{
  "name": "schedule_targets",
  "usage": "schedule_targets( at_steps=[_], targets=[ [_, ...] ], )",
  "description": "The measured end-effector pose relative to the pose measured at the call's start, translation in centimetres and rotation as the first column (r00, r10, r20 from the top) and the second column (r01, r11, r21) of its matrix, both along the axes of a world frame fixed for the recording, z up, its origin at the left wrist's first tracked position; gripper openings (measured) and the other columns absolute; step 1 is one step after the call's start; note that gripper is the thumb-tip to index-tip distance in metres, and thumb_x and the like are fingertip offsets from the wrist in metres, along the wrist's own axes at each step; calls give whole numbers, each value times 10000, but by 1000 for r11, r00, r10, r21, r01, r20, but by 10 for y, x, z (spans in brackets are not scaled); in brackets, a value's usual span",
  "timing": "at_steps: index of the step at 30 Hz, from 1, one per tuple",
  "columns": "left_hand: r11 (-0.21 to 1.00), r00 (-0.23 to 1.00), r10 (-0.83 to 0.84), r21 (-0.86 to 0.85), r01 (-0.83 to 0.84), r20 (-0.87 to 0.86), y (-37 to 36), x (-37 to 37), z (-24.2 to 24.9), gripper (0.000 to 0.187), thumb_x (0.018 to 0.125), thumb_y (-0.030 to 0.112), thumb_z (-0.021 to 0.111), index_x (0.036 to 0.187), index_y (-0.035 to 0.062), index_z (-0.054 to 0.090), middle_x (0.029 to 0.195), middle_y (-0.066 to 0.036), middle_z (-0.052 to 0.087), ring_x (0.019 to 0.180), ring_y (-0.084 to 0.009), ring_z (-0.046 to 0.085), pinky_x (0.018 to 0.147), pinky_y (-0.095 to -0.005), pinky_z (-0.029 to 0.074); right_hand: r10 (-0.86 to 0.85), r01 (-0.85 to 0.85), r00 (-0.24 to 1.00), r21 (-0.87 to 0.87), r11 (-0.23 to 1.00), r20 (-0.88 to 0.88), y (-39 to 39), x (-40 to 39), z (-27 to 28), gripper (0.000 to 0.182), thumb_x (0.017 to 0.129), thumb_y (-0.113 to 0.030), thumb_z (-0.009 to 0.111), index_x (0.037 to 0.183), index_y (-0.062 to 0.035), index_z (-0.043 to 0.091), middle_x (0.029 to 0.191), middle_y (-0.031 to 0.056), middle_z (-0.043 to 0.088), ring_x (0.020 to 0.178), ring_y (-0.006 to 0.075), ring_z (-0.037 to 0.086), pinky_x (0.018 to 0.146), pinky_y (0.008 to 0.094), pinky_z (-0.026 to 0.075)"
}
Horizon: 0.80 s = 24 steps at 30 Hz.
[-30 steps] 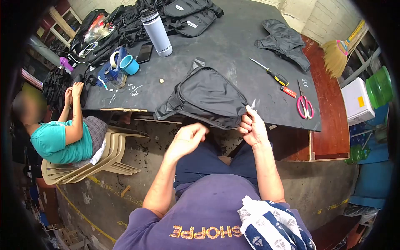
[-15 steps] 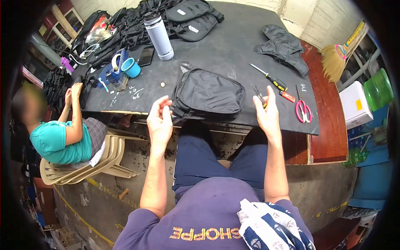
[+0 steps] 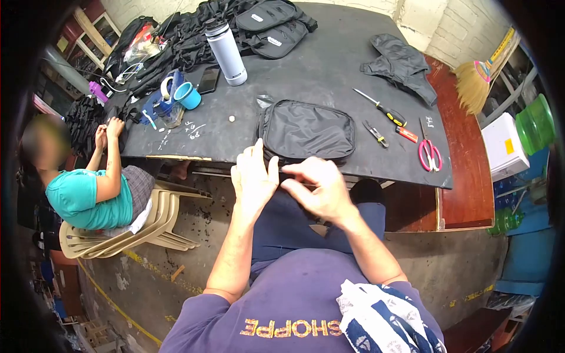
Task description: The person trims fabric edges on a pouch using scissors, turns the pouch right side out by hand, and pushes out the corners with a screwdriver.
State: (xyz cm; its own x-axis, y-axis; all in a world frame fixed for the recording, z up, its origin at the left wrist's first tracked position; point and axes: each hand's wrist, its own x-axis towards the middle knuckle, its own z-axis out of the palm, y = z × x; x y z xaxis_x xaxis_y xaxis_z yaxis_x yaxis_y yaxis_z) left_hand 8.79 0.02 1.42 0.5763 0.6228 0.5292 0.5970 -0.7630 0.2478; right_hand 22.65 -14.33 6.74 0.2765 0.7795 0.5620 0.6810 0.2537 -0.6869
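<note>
A black zippered bag (image 3: 308, 130) lies flat near the front edge of the table. At its lower left corner is my left hand (image 3: 254, 179), palm up, fingers stretched out and thumb apart; the fingertips meet or overlap the bag's edge. My right hand (image 3: 322, 191) is just in front of the bag's near side, back of the hand up. Its fingers are bent, with a gap between thumb and forefinger, and nothing shows in it. Right of the bag lie small thread snips (image 3: 375, 134), a screwdriver (image 3: 391, 115), a red lighter-like object (image 3: 406, 135) and pink-handled scissors (image 3: 430, 156).
On the dark table (image 3: 329, 65) stand a bottle (image 3: 226, 56) and a blue cup (image 3: 187, 96), beside a phone (image 3: 208, 80). Black bags (image 3: 271, 29) are piled behind; black fabric (image 3: 400, 65) lies at right. A co-worker (image 3: 88, 194) sits on stacked chairs at left.
Both hands have come together at the bag's near left side; the right hand moved left and turned palm down. The bag has shifted slightly right. The snips are now uncovered.
</note>
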Motion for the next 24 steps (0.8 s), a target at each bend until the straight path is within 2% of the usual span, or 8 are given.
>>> schedule_targets(
  at_steps=[5,9,10,11,15,18,22,24],
  targets=[
    [990,1000,-5,-143,5,-4,-1,-3,12,545,965,333,701,1401,22,604,1220,-151,670,1114,-342,646,887,-486,526,15,-30,991,-121,992,-130,5,-26,-22,180,862,-176,797,986,-48,778,768,60,666,692,213,642,679,345,513],
    [995,997,64,-79,-60,46,6,-6,7,526,967,318,699,1395,25,612,1205,-154,677,1121,-351,654,889,-488,526,222,-276,961,-474,836,-167,-37,6,-44,182,923,-235,751,945,-55,771,787,72,681,704,236,652,676,351,511],
    [995,997,61,-82,-57,50,7,-5,5,526,967,318,699,1395,25,612,1205,-154,677,1121,-351,654,889,-488,526,188,-27,957,-579,815,220,-45,3,-45,208,937,-258,737,925,-52,758,806,87,691,715,253,666,664,358,510],
    [994,997,70,-90,-66,38,8,-5,3,505,967,299,698,1386,30,620,1198,-154,678,1110,-351,655,888,-486,527,176,241,800,-575,782,574,-48,2,-46,238,951,-282,722,906,-49,746,825,101,701,726,269,680,652,365,510],
    [991,998,57,-122,-57,-7,-4,-7,1,437,961,236,698,1352,45,651,1181,-153,683,1079,-348,656,880,-471,530,-42,100,985,-357,929,166,-49,10,-29,306,959,-331,727,861,-41,734,805,123,709,719,311,699,646,387,533],
    [991,999,-35,-129,31,-31,-28,-4,13,387,952,185,702,1317,57,681,1171,-152,686,1062,-342,654,870,-452,534,-215,221,975,-386,895,59,-29,8,11,394,972,-417,721,844,-43,715,733,115,697,668,332,698,634,414,557],
    [957,976,-215,-195,217,34,-67,-6,5,312,945,119,695,1249,49,705,1127,-144,692,980,-334,660,860,-431,540,-377,415,908,-278,866,183,26,11,-2,449,987,-472,704,813,-59,691,677,116,680,620,340,682,613,432,554],
    [946,958,-272,-155,283,90,-75,-6,-4,275,968,103,674,1227,15,695,1119,-140,697,962,-317,674,864,-426,547,-446,610,773,-333,719,452,49,15,-21,409,971,-426,719,779,-70,658,680,132,677,621,336,685,571,445,524]
  ],
)
